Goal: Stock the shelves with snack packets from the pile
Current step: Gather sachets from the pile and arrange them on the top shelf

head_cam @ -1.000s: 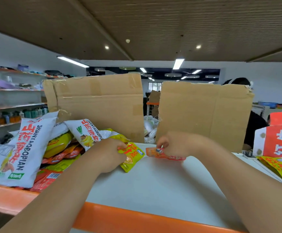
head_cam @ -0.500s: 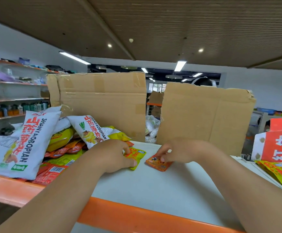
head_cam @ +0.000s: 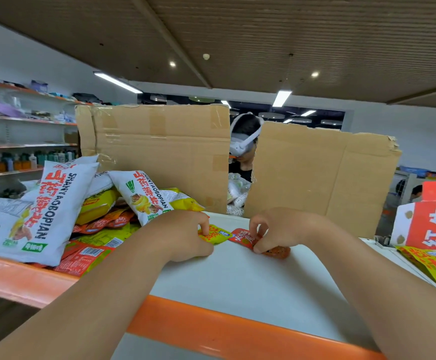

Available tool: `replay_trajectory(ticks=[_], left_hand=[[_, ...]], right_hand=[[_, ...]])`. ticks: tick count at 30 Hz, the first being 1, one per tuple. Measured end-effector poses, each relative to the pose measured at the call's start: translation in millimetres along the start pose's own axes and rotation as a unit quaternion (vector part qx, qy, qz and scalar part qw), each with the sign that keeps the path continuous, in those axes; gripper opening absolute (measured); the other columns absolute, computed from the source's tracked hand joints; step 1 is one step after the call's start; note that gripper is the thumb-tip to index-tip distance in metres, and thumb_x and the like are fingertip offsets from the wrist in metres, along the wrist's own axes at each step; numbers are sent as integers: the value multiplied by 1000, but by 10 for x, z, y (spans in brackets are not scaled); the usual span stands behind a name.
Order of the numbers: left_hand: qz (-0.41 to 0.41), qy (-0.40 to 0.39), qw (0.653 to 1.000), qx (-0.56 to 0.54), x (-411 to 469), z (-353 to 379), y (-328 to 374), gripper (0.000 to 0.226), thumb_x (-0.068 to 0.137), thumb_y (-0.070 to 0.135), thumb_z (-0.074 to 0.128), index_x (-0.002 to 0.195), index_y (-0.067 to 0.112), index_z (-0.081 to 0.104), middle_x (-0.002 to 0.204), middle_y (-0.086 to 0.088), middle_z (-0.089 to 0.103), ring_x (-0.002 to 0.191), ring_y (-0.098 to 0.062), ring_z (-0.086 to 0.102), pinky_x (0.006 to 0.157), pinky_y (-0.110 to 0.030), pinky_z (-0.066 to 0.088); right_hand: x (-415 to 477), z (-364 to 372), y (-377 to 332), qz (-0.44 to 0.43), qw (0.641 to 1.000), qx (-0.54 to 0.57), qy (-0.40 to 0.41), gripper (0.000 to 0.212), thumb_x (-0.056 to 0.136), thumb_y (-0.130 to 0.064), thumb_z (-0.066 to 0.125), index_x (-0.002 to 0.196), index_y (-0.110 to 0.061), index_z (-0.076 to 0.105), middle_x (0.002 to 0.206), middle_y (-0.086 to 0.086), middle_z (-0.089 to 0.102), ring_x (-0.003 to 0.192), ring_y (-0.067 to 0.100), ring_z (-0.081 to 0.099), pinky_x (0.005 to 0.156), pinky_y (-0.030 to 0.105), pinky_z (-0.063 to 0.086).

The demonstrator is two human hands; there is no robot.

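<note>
Shifted since the earlier frame, the red packet [head_cam: 246, 239] now lies lengthwise. Beside the pile [head_cam: 55, 203], the yellow packet [head_cam: 215, 235] is pinched on the white shelf [head_cam: 237, 281] by the left hand [head_cam: 183, 235]; the red one, just beside it, is pinched by the right hand [head_cam: 276, 229].

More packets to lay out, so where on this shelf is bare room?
Bare shelf lies between the forearms, from the yellow packet in the left hand and red packet in the right hand down to the orange edge. A strip runs from right hand toward carton. The pile crowds the left.
</note>
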State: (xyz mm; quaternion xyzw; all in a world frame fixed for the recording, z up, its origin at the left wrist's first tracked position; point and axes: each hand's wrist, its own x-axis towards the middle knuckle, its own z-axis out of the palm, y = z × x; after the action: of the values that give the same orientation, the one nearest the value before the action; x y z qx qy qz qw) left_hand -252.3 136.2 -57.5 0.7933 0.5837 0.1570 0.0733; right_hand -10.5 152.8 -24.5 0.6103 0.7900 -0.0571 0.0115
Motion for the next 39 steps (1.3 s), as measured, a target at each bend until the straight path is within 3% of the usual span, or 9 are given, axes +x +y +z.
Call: replay_trajectory(ticks=[7,11,19,22,24,28,32,35,39], left_hand=[[-11,-7,1000,-12,-11,-9,2,47,80,54,72,123,43,55,118,11,59,105,-14,58,94,-32,51],[-7,-1,1000,-16,-2,3,5,51,78,53,72,125,45,55,117,11,60,105,-15,58,94,-31,51],[11,27,993,-116,-27,-4,107,51,79,39,78,124,45,55,111,19,59,104,-3,60,84,-22,48],[22,58,991,-122,-66,-45,254,51,79,38,79,123,49,54,108,23,60,91,2,61,69,-20,47],[35,77,987,-137,-91,-72,440,49,78,36,79,117,51,55,107,25,60,82,7,62,59,-18,46],[64,107,980,-157,-123,-77,1010,45,69,45,75,105,60,53,109,26,63,81,0,66,69,-27,54],[100,83,973,-193,-129,60,1707,49,72,45,77,114,55,53,109,26,63,63,0,66,61,-24,50],[123,71,969,-200,-113,246,2299,53,59,55,70,109,61,53,106,25,65,68,-6,69,67,-30,57],[141,66,970,-186,-59,542,3158,51,61,54,69,110,56,54,98,26,64,67,-7,70,72,-35,60]], right_hand=[[-7,-6,16,4,1000,11,16,44,75,-41,81,113,-32,61,114,-3,64,98,19,64,79,36,55],[-28,-27,40,7,999,8,31,41,76,-40,79,111,-30,61,114,-4,62,101,21,62,82,38,56],[-214,-203,104,18,994,18,108,30,77,-34,76,101,-25,62,99,1,68,86,23,65,66,31,49],[-405,-374,189,19,985,45,163,29,75,-35,76,99,-26,62,95,0,70,77,20,65,62,30,49],[-585,-490,311,21,980,62,190,31,76,-38,77,100,-27,62,99,-2,68,81,20,64,68,32,52],[-1025,-637,745,50,972,53,222,37,80,-43,75,112,-29,61,109,-5,64,88,17,61,76,36,56],[-1524,-703,1359,82,958,67,267,31,80,-40,74,108,-31,62,108,-5,64,88,17,62,74,34,56],[-1931,-644,1854,107,951,77,281,27,79,-41,75,101,-32,61,100,-7,64,83,12,61,72,32,54],[-2466,-531,2616,150,950,74,264,30,78,-44,77,100,-35,59,100,-7,64,82,14,63,76,36,57]])
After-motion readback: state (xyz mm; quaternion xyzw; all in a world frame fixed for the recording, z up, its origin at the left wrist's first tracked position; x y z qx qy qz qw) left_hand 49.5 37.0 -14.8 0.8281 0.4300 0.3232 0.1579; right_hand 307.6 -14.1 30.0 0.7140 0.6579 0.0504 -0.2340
